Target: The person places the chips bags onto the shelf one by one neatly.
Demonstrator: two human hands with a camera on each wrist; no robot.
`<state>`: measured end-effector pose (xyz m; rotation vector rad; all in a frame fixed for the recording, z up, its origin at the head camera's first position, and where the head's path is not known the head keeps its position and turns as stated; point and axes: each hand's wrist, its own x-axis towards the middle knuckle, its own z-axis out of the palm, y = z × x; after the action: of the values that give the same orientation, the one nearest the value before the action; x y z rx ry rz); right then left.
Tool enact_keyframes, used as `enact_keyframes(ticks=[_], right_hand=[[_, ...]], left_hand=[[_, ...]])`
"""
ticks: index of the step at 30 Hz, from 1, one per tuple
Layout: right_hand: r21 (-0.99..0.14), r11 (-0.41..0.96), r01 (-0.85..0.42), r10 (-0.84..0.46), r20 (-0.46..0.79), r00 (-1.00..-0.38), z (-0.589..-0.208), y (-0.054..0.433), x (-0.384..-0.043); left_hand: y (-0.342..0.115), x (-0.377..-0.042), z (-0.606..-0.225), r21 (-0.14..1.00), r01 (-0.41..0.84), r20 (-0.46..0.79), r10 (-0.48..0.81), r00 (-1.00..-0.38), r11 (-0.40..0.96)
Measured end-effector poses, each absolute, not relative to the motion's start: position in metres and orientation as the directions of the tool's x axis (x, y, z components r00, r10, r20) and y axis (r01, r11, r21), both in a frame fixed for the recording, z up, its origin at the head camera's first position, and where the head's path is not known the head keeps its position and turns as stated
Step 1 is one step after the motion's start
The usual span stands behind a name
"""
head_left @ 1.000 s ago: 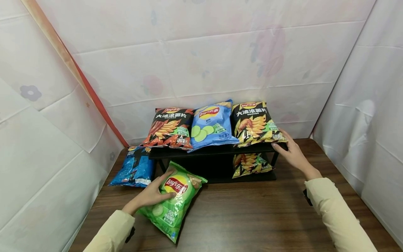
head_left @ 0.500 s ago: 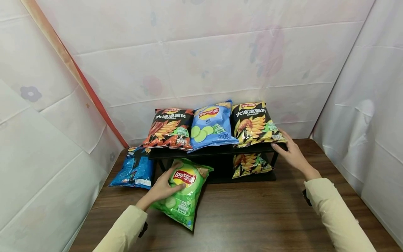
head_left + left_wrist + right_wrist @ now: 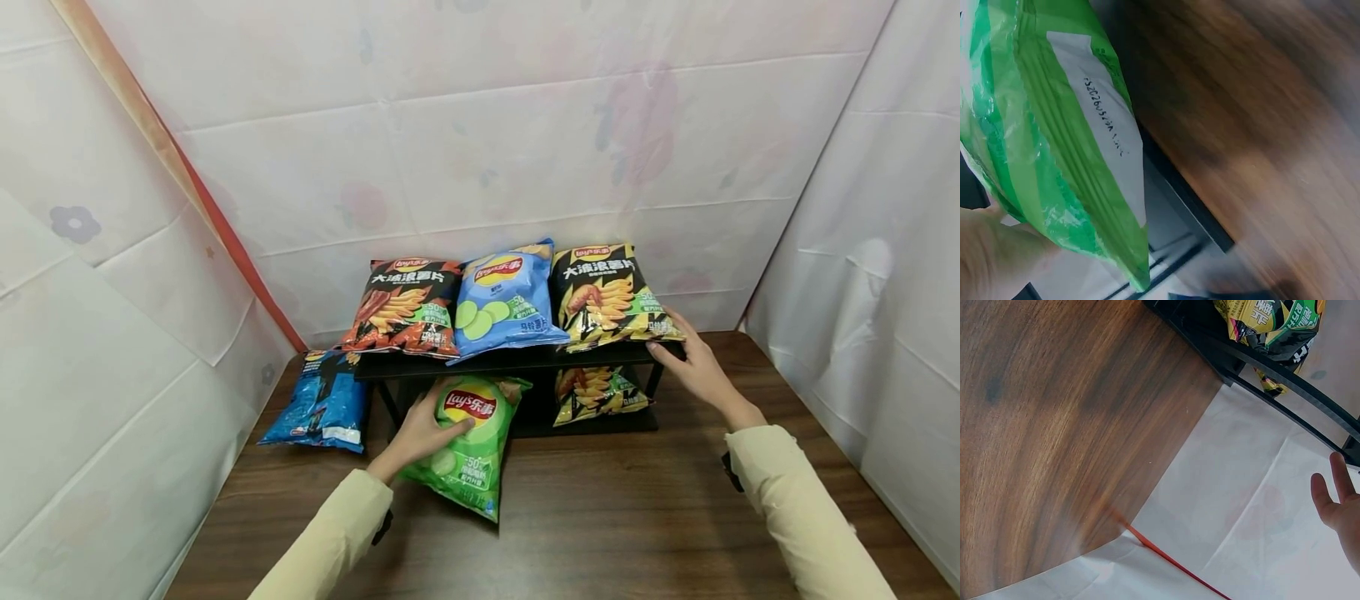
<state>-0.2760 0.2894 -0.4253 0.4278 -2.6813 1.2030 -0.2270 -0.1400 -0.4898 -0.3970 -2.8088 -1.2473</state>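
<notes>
My left hand (image 3: 422, 433) grips a green Lay's chip bag (image 3: 468, 475), thumb across its front and fingers at its left side. The bag is tilted, its top end at the opening under the upper board of a black two-tier rack (image 3: 517, 360). In the left wrist view, the green bag's (image 3: 1054, 125) sealed back with a printed white strip shows close up. My right hand (image 3: 697, 367) holds the rack's right front corner, thumb at the front edge, beside a yellow-and-black chip bag (image 3: 603, 292). Two straight fingers (image 3: 1338, 475) show near the rack's bar in the right wrist view.
On the upper tier also lie a red-and-black chip bag (image 3: 408, 304) and a light-blue one (image 3: 506, 300). Another yellow-and-black bag (image 3: 596, 396) is on the lower tier, right. A dark-blue bag (image 3: 322, 400) lies left of the rack on the wooden table (image 3: 600, 517).
My left hand has carried the green chip bag rightward and toward the rack, its top now at the lower tier's opening. My right hand and the other bags have stayed in place.
</notes>
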Motion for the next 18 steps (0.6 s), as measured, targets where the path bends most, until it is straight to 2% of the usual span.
enact_keyframes(ticks=[12, 18], right_hand=[[-0.710, 0.628, -0.317, -0.187, 0.258, -0.948, -0.424, 0.289, -0.275], [-0.710, 0.628, -0.318, -0.187, 0.259, -0.948, -0.423, 0.289, -0.274]], left_hand=[[-0.109, -0.244, -0.488, 0.744, 0.152, 0.067, 0.153, -0.986, 0.651], [-0.096, -0.250, -0.490, 0.761, 0.138, 0.090, 0.108, -0.990, 0.634]])
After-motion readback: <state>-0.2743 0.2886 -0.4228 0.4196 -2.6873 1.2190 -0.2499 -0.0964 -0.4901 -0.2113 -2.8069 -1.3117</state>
